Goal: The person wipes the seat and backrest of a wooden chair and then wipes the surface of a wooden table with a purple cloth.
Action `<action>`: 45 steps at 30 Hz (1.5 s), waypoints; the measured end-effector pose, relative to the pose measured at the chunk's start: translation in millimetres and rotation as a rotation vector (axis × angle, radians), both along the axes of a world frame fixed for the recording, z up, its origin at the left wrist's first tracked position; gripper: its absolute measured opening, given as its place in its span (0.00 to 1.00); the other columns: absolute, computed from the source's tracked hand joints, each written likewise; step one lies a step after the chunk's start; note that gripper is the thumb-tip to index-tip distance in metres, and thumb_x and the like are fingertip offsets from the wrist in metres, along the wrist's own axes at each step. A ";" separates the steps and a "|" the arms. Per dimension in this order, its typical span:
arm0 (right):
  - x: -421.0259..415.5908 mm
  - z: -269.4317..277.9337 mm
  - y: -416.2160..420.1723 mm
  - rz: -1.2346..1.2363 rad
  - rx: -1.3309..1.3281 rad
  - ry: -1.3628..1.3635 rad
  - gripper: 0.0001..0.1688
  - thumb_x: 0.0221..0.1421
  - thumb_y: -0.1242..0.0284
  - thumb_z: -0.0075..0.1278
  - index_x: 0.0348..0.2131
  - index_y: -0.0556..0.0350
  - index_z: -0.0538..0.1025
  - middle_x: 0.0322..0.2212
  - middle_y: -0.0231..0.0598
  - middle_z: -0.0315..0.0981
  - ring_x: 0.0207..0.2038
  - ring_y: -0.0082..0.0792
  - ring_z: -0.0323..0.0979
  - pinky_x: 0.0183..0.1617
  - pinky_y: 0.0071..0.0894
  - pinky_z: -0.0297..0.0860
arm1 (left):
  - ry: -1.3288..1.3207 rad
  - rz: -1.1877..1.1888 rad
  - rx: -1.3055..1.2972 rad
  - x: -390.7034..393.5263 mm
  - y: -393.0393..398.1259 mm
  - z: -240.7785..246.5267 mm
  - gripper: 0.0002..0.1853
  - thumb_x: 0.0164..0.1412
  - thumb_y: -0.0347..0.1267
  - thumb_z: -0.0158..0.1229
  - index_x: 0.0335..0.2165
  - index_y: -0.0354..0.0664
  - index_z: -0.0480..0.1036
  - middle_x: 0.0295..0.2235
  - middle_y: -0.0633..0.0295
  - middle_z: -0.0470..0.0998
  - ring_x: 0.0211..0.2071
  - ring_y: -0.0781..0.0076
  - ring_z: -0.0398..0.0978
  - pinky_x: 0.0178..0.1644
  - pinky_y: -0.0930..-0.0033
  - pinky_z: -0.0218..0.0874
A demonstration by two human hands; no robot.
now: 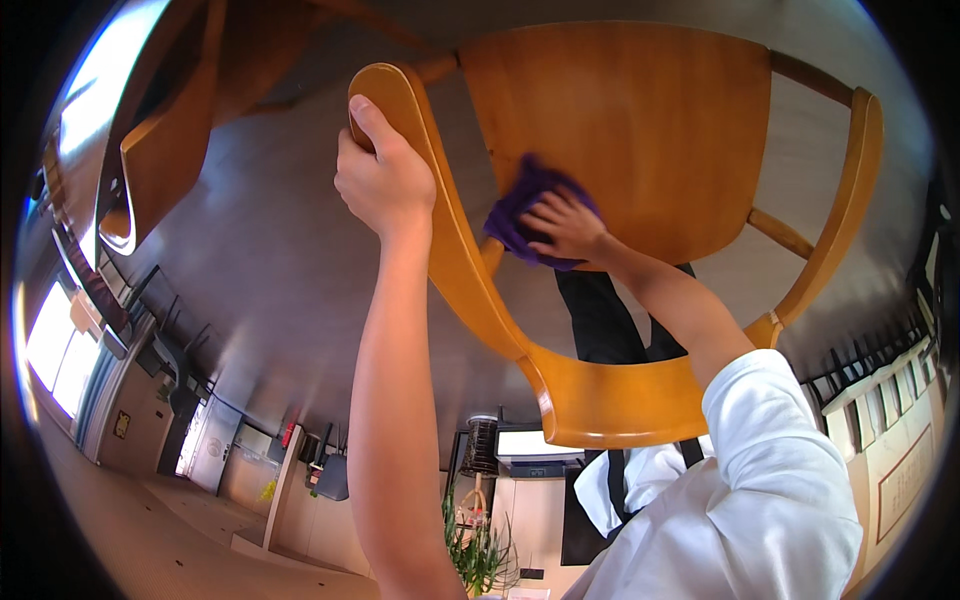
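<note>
A wooden armchair (637, 135) stands before me, its curved backrest (622, 401) nearest my body. My left hand (390, 172) grips the rounded front end of one wooden armrest (450, 225), thumb on top. On the seat's rear corner, by that same armrest, my right hand (566, 225) presses a purple cloth (517, 217) with spread fingers. The cloth is bunched, slightly blurred, and hangs partly over the seat's edge. The opposite armrest (840, 202) is untouched. My dark-trousered legs (600, 315) show through the gap between seat and backrest.
Another wooden chair (172, 142) is at the upper left. Grey floor (285, 247) surrounds the armchair. A row of white and black chairs (862, 390) lines the right side. Behind me are a leafy green plant (480, 551) and a grey office chair (330, 476).
</note>
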State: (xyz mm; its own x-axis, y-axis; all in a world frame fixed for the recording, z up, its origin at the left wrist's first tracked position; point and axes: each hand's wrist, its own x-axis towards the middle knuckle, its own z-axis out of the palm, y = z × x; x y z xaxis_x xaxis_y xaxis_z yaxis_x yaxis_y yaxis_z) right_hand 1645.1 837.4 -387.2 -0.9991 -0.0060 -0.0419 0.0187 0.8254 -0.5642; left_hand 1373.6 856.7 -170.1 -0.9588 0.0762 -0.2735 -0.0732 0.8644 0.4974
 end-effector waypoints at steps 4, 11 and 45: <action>103.3 -4.4 29.2 -0.142 0.117 -0.198 0.31 0.57 0.42 0.43 0.53 0.34 0.72 0.53 0.33 0.63 0.62 0.41 0.53 0.66 0.58 0.46 | 0.003 -0.014 -0.028 5.0 7.9 -2.7 0.37 0.65 0.57 0.37 0.35 0.31 0.75 0.30 0.44 0.80 0.36 0.43 0.77 0.43 0.52 0.65; 86.3 7.8 10.0 0.130 0.045 -0.562 0.35 0.63 0.41 0.29 0.59 0.34 0.66 0.53 0.32 0.64 0.58 0.40 0.56 0.65 0.61 0.41 | 0.077 -0.011 -0.053 6.4 5.7 -5.3 0.35 0.66 0.55 0.38 0.34 0.32 0.76 0.31 0.42 0.79 0.37 0.40 0.75 0.42 0.49 0.63; 18.0 11.0 228.3 -0.845 0.362 -0.032 0.48 0.58 0.45 0.42 0.63 0.61 0.56 0.65 0.63 0.41 0.66 0.66 0.40 0.66 0.65 0.41 | 0.086 -0.017 0.063 7.7 0.3 -10.8 0.35 0.69 0.52 0.37 0.54 0.31 0.68 0.53 0.45 0.72 0.53 0.51 0.69 0.57 0.62 0.58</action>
